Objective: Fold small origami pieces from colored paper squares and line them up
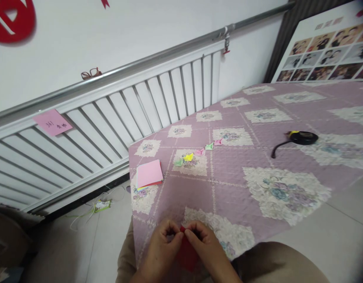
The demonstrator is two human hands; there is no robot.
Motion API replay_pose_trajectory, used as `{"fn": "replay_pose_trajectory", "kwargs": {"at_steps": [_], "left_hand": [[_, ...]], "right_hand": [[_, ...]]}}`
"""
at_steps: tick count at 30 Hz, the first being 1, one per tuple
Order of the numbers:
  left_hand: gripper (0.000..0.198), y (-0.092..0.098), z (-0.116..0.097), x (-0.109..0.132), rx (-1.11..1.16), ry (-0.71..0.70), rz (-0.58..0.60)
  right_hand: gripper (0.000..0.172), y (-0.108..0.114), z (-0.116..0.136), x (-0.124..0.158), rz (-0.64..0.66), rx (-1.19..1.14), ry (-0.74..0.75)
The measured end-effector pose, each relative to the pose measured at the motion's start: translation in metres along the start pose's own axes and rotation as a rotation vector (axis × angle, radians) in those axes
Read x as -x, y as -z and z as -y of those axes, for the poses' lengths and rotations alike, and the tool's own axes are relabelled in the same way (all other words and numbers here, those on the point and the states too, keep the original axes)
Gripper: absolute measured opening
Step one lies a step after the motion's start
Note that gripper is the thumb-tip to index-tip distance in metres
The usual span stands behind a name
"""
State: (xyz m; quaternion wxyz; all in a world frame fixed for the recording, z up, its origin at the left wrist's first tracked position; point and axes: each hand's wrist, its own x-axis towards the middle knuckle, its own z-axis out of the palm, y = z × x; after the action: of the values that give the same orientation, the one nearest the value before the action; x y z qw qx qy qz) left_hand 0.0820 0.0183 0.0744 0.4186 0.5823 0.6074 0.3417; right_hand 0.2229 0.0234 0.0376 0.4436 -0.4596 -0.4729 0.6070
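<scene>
Near the table's front edge, my left hand (pixel 166 245) and my right hand (pixel 203 243) pinch a piece of red paper (pixel 187 255) between thumbs and forefingers. The two hands are close together, and the paper hangs down between them, partly hidden by the fingers. A stack of coloured square paper (pixel 150 173), pink on top, lies at the table's left edge. Beyond my hands, several small folded paper shapes stand in a slanting row, among them a yellow one (pixel 188 157), a green one (pixel 209 146) and a pink one (pixel 218 142).
A black object with a short cord (pixel 303 137) lies on the right of the patterned tablecloth (pixel 228 192). Behind the table run a white radiator (pixel 125 110) with a pink note (pixel 53 122) and a pipe. Glasses (pixel 91 73) rest above. A photo board (pixel 328 51) leans back right.
</scene>
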Motion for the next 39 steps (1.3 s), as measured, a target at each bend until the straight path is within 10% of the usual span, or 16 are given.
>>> {"fn": "replay_pose_trajectory", "kwargs": {"at_steps": [39], "left_hand": [[0.034, 0.009, 0.015, -0.003, 0.324, 0.119, -0.040]], "right_hand": [[0.030, 0.006, -0.002, -0.002, -0.041, 0.109, 0.045]]}}
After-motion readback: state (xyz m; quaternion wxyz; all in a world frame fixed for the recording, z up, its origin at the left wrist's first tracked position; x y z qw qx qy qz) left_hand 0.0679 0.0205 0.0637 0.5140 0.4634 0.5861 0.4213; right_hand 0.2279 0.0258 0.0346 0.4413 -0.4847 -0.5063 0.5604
